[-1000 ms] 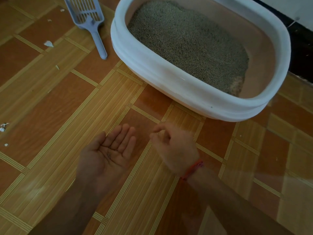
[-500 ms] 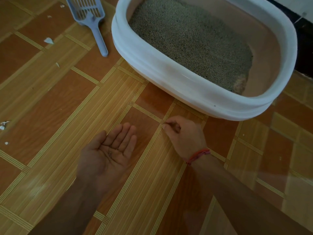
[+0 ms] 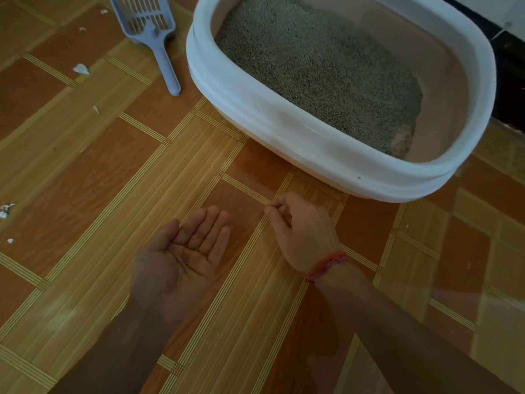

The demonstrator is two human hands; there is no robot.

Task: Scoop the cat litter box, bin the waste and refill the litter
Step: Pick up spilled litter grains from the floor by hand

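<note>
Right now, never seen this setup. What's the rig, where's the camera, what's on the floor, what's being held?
There is no machine here. A person works with bare hands, and the one picture comes from a camera worn on their head, looking forward and down. The left hand lies palm up and open, with a few litter grains resting in the palm. The right hand, with a red band at the wrist, is low by the floor, thumb and fingertips pinched together. Whether they hold a grain is too small to tell. On the floor stands a white litter box with grey litter inside. A blue-grey slotted scoop lies to its left, untouched. White scraps lie scattered further left.
</note>
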